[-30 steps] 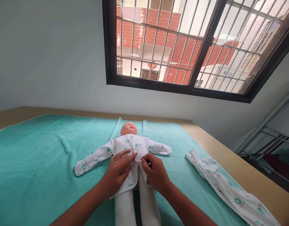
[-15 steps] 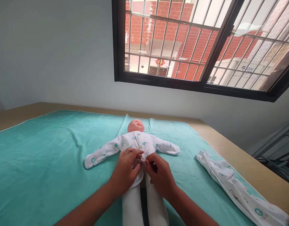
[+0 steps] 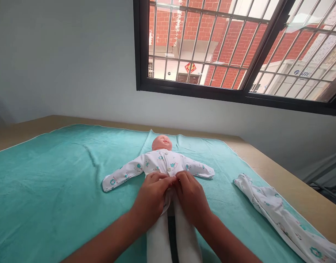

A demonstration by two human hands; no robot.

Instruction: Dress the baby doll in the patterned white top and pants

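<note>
A baby doll lies on its back with its head toward the wall. It wears a white baby shirt with teal prints and buttons down the front, its sleeves spread out sideways. My left hand pinches the shirt's front edge at the belly. From the other side my right hand pinches the same spot, fingertips touching the left ones. The bit of cloth or button between the fingertips is hidden. Below the hands run the doll's white legs, with a dark strip between them.
A teal blanket covers most of the wooden table. Printed white baby pants lie along its right side. Behind stand a pale wall and a barred window with a black frame.
My hands have drawn closer together at the shirt front, the fingertips now meeting a little higher. The whole view has shifted slightly. The doll and the pants lie as before.
</note>
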